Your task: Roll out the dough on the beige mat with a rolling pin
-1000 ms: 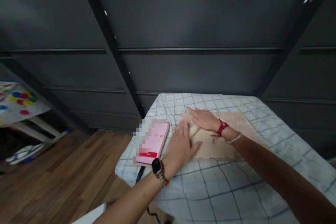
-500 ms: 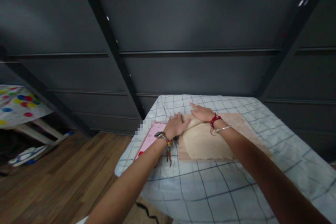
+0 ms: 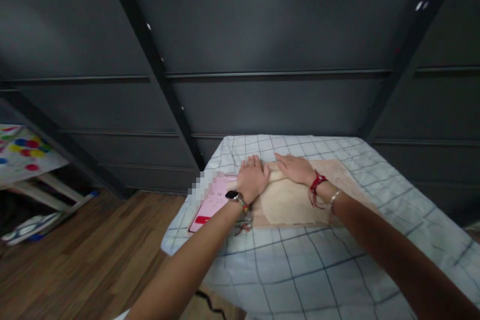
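A cream sheet (image 3: 294, 205), which could be cloth or dough, lies on a pinkish rectangular mat (image 3: 347, 175). Its far edge is turned over into a roll (image 3: 276, 175). My left hand (image 3: 253, 177) rests flat across the roll's left end, fingers stretched away from me. Just right of it, my right hand (image 3: 297, 169) lies flat over the rolled part, fingers pointing left and away. Both palms cover much of the roll, and neither hand grips anything. Close by my left wrist is a device with a pink screen (image 3: 214, 205) and a red button.
A white cloth with a dark grid (image 3: 277, 265) covers the table. Dark grey panels (image 3: 277, 105) rise behind it. To the left are a wooden floor (image 3: 112, 240), a dotted cloth (image 3: 28, 152) on a pale-legged stand, and a black cable (image 3: 212, 302) below.
My left hand has turned from slanting rightward to pointing straight ahead, palm flatter. My right hand has shifted slightly right and nearer me. The view has moved a little.
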`<state>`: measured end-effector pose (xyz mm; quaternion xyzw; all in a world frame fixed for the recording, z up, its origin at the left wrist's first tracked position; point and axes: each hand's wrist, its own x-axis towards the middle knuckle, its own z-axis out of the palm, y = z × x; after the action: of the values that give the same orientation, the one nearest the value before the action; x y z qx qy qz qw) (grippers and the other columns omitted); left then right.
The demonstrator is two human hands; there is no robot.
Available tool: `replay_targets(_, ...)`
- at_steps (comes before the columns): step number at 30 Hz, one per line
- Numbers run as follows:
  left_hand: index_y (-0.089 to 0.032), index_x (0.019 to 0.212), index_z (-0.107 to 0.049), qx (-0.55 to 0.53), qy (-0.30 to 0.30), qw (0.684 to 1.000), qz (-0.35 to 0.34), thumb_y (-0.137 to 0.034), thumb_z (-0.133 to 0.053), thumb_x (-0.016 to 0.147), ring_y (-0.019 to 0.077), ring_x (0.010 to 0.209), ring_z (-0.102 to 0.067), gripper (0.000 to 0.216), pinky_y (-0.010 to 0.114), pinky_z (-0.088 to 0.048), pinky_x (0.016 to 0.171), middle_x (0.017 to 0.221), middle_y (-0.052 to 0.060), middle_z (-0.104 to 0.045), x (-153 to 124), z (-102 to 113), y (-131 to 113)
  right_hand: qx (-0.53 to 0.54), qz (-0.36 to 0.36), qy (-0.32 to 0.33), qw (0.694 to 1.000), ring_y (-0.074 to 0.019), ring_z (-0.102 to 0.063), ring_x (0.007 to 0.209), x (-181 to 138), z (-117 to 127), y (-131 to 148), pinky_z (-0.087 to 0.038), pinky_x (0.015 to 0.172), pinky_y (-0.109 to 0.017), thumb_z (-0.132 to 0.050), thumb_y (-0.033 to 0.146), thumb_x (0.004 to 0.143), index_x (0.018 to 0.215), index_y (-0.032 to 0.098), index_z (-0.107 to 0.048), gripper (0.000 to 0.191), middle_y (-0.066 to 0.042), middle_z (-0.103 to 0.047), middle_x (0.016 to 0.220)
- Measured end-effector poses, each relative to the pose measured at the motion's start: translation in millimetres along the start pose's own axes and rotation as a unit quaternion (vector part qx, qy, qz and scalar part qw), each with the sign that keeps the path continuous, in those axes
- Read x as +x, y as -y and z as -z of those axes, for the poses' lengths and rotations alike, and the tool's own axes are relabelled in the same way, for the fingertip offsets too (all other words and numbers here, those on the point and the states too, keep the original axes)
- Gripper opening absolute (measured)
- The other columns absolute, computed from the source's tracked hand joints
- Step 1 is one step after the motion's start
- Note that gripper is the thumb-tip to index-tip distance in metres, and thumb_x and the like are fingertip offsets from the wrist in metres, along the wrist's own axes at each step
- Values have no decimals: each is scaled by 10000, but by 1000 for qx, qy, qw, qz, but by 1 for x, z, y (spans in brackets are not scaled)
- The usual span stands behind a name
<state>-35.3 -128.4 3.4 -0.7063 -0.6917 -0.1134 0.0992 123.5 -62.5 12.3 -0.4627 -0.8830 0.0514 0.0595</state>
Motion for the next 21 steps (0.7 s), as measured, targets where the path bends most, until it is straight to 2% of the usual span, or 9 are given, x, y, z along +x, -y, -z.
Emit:
replay_targets(4, 22, 1313, -427, -3, 1, 999, 40, -311, -217, 948, 279, 1271, -422, 537, 417, -258, 1067, 1319, 227, -505, 29, -8, 10, 15, -42, 2, 999, -246, -522, 1188, 30, 9, 5, -368, 972, -348, -213, 408, 966, 1434, 149, -321, 545, -137, -523, 1337)
replay_targets(8, 9, 1301, -428, 4, -26, 999, 45, -258, -207, 947, 263, 1222, -470, 495, 408, -237, 1069, 1248, 211, -565, 45, -12, 15, 17, -61, -17, 998, -250, -563, 1133, 41, 8, 2, -393, 922, -344, -181, 391, 975, 1424, 143, -318, 531, -154, -558, 1293)
replay_targets(12, -37, 1205, -497, 24, 24, 999, 14, -207, -222, 944, 268, 1125, -533, 416, 447, -288, 1023, 1189, 195, -585, 58, -12, 22, 13, -82, -33, 996, -260, -603, 1063, 50, 4, -2, -430, 858, -367, -144, 382, 978, 1377, 181, -370, 500, -147, -632, 1176)
replay_targets(16, -89, 1115, -535, 58, 59, 996, -41, -145, -261, 926, 274, 1080, -551, 337, 466, -345, 962, 1170, 183, -568, 67, -12, 30, 11, -91, -39, 995, -260, -608, 1048, 61, 4, -4, -440, 838, -365, -119, 378, 981, 1293, 168, -449, 500, -163, -642, 1141)
replay_targets(21, -92, 1118, -528, 64, 77, 994, -40, -141, -278, 929, 264, 1026, -585, 318, 414, -412, 891, 1097, 179, -598, 78, -11, 35, 5, -91, -38, 995, -243, -601, 1061, 74, 3, -8, -435, 856, -351, -137, 357, 987, 1244, 145, -485, 482, -166, -643, 1134)
